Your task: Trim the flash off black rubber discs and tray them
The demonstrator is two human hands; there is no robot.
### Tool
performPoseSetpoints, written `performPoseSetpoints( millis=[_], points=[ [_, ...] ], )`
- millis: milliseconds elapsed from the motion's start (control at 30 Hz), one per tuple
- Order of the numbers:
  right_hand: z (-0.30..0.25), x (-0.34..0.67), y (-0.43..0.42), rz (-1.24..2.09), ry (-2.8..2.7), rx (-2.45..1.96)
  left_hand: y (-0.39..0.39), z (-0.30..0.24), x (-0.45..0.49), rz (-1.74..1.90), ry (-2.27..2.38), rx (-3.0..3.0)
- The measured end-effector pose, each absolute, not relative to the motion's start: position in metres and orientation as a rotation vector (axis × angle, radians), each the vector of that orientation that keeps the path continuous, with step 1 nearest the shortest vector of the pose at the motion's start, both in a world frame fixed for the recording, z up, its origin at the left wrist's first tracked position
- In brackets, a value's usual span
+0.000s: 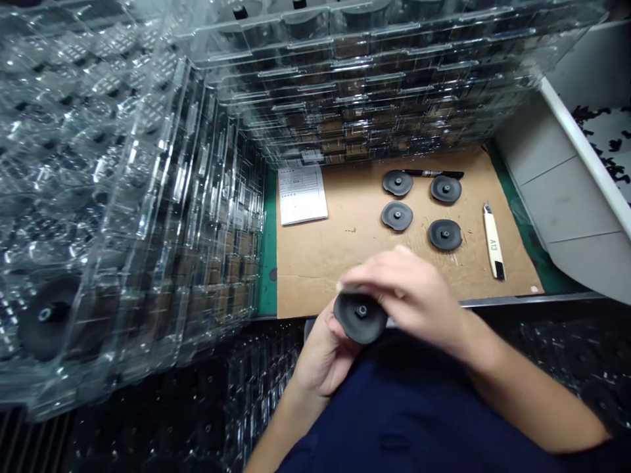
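Note:
My left hand (323, 358) grips a round black disc (362, 322) from below and the side. A small metal nut-like insert shows at the disc's raised centre. Over its upper edge, my right hand (409, 289) is curled and slightly blurred, with its fingertips closed at the rim. Beyond the hands, several similar black discs (397, 216) lie on a brown cardboard sheet (320, 263), centre hubs facing up.
Stacked clear plastic trays (355, 85) stand along the back, with more trays (187, 217) at left. A paper pad (302, 195), a black pen (428, 173) and a white cutter knife (493, 243) lie on the cardboard. At right is a white bin (586, 197).

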State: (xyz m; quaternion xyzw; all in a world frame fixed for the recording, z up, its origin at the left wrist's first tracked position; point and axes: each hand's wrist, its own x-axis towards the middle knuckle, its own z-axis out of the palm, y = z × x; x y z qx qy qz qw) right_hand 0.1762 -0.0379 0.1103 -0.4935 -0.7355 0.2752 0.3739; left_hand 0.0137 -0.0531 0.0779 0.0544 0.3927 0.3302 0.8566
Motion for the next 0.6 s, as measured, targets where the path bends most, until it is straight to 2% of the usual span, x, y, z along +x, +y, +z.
performPoseSetpoints(
  millis=[133,300,467,600],
  points=[
    [0.066,0.195,-0.048,0.874,-1.665,-1.605,-0.051,0.079,0.006,0.665,0.693,0.163],
    [0.027,0.197,-0.069,0.964,-1.653,-1.704,-0.05,0.081,0.007,0.664,0.663,0.18],
    [0.082,0.191,-0.066,0.743,-1.44,-1.714,-0.048,0.086,0.017,0.671,0.707,0.203],
    [0.125,0.17,-0.066,0.503,-1.595,-1.384,-0.046,0.086,0.019,0.736,0.802,0.239]
  ],
)
